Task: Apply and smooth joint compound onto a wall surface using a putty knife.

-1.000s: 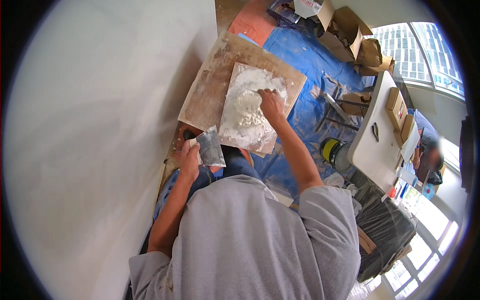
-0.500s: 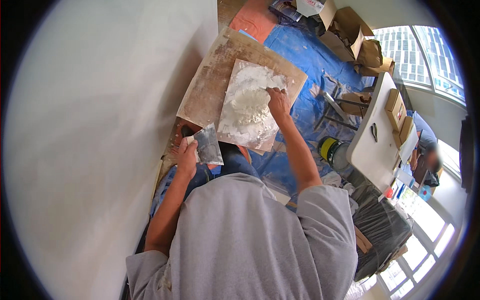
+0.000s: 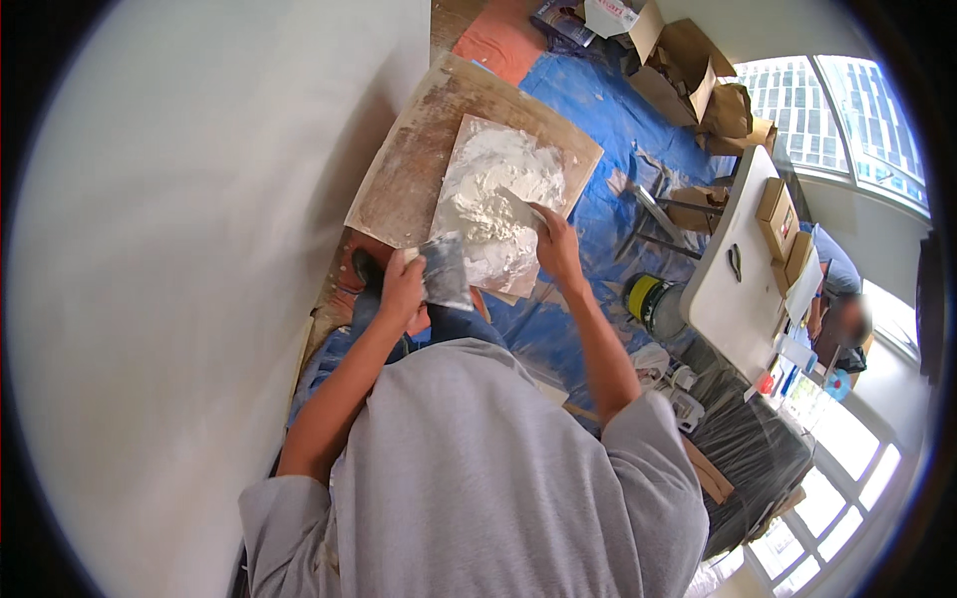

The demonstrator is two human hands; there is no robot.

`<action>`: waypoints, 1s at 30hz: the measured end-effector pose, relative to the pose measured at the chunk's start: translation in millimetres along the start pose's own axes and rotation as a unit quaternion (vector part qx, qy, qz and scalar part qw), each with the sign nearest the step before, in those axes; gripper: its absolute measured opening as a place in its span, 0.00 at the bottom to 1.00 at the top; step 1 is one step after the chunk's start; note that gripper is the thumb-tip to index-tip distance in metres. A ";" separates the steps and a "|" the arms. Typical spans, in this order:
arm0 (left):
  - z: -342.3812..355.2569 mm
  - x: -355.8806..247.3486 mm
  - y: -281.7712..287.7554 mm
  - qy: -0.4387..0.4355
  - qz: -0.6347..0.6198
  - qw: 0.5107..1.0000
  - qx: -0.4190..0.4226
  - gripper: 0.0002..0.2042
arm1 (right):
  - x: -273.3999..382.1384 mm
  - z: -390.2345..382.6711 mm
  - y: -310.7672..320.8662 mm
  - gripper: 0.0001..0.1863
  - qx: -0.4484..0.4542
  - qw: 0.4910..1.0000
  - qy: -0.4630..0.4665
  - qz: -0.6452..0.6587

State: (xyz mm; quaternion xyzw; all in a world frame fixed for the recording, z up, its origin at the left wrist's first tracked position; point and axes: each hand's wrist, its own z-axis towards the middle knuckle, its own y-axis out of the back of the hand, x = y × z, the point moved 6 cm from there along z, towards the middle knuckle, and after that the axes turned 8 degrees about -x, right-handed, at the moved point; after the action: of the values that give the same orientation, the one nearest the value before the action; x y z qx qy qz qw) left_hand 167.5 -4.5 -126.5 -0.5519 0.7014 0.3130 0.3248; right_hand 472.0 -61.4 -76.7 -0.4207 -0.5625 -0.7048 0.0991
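A mound of wet white plaster (image 3: 483, 204) lies on a small pale board (image 3: 460, 140), which rests on a larger brown board (image 3: 387, 194). My left hand (image 3: 404, 291) is closed around the handle of a wide, flat-bladed scraper (image 3: 449, 275). That grey, smeared blade sits by the small board's near left edge. On the right side of the mound, my right hand (image 3: 560, 247) grips a putty knife (image 3: 518, 206), its blade against the plaster. Its handle is mostly hidden by my fingers.
A pale wall (image 3: 199, 249) rises close on my left. Blue sheeting (image 3: 578, 120) covers the floor. To the right stand a bucket (image 3: 656, 304) and a white table (image 3: 733, 299) bearing pliers (image 3: 735, 262) and boxes. Another person (image 3: 835, 261) is beyond the table; cardboard boxes (image 3: 678, 75) stand at the back.
My left hand has brought the scraper up and right, to the small board's edge. My right hand has come lower and turned, and the putty knife's blade now shows at the plaster.
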 end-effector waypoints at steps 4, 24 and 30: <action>1.0 1.9 -67.6 0.157 -0.073 0.984 0.033 0.11 | 34.7 -60.9 25.4 0.17 -0.084 0.981 -0.142 0.104; -25.3 -80.8 -97.4 0.241 -0.150 0.936 0.208 0.14 | -1.8 -58.6 60.6 0.21 -0.158 0.721 -0.300 0.604; -56.2 -83.4 -125.2 0.268 -0.201 0.881 0.335 0.14 | -12.4 -52.6 11.0 0.18 -0.067 0.654 -0.371 0.656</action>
State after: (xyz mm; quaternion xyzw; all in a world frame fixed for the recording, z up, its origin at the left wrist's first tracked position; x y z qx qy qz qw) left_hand 298.7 -26.1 -36.5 -0.6023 0.6984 -0.1722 0.3462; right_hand 461.2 -115.4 -78.3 -0.9121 -0.0816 -0.2775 0.2905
